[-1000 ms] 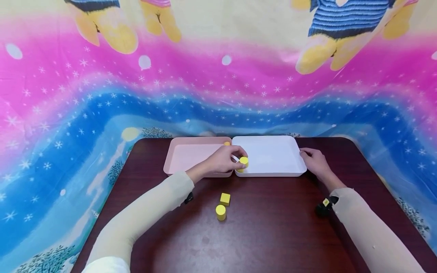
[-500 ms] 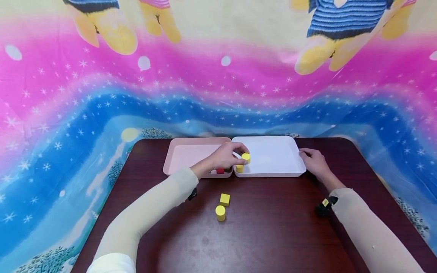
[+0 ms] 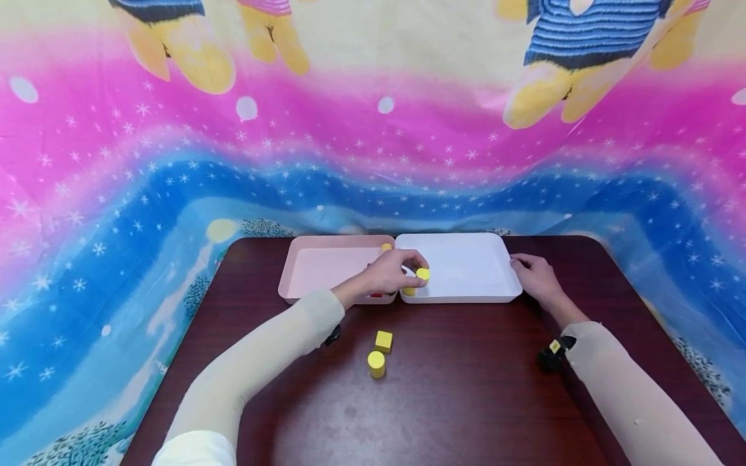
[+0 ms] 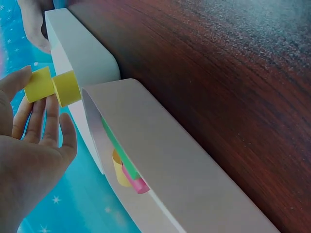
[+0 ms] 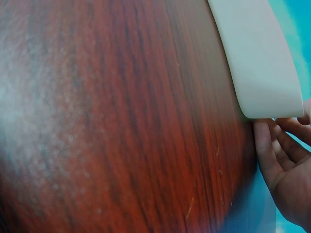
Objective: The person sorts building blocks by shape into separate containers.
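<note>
My left hand (image 3: 390, 272) pinches a yellow cylinder block (image 3: 423, 276) between thumb and fingertips, over the front left corner of the white tray (image 3: 466, 265). Just below it, a second yellow block (image 3: 410, 291) stands in that corner. In the left wrist view the held block (image 4: 40, 85) appears against the other yellow block (image 4: 67, 88); whether they touch, I cannot tell. At the white tray's right side, my right hand (image 3: 536, 278) holds the rim with thumb and fingers. In the right wrist view, fingers (image 5: 265, 145) lie against the tray's end wall (image 5: 267, 92).
A pink tray (image 3: 315, 268) adjoins the white one on the left. Inside it are a green piece (image 4: 119, 148), a pinkish-red piece (image 4: 135, 182) and a yellow piece (image 4: 119, 167). On the dark table stand a yellow cube (image 3: 383, 341) and a yellow cylinder (image 3: 376, 364).
With the yellow block, my left hand shifts slightly right; it rises a little, then lowers again over the tray corner. My right hand stays at the white tray's rim.
</note>
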Demonstrator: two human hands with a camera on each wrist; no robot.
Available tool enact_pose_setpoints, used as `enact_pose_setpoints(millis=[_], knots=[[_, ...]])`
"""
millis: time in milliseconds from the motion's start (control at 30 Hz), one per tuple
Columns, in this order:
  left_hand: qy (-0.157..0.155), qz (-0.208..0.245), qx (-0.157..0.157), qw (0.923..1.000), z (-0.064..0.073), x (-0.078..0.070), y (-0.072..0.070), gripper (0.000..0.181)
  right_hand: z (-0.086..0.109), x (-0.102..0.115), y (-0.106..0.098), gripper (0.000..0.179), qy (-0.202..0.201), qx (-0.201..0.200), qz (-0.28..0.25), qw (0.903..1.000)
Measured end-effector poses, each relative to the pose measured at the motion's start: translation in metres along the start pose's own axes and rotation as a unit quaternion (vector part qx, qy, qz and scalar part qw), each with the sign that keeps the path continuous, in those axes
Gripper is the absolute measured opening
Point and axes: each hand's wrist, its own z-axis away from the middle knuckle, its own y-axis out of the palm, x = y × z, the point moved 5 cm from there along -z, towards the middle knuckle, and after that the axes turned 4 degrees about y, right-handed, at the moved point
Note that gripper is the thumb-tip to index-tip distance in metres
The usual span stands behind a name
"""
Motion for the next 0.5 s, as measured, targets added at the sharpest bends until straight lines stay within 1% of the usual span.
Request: enact_pose_setpoints(millis=[167,333,500], knots=[[0.001,0.005,-0.001,1.0,-0.002,-0.002,0.001,0.027,0.0,-0.001,0.0,0.062,-0.002,-0.006,0.001,1.0],[0.0,0.023,0.008,0.9997,-0.003,0.001,0.006,0.027,0.002,0.0,-0.001,0.062,0.0,-0.007,-0.001,1.0],[-0.015,0.022,0.016,0.9995,-0.002,0.006,0.011,0.025,0.002,0.001,-0.001,0.063,-0.001,-0.005,0.0,1.0]])
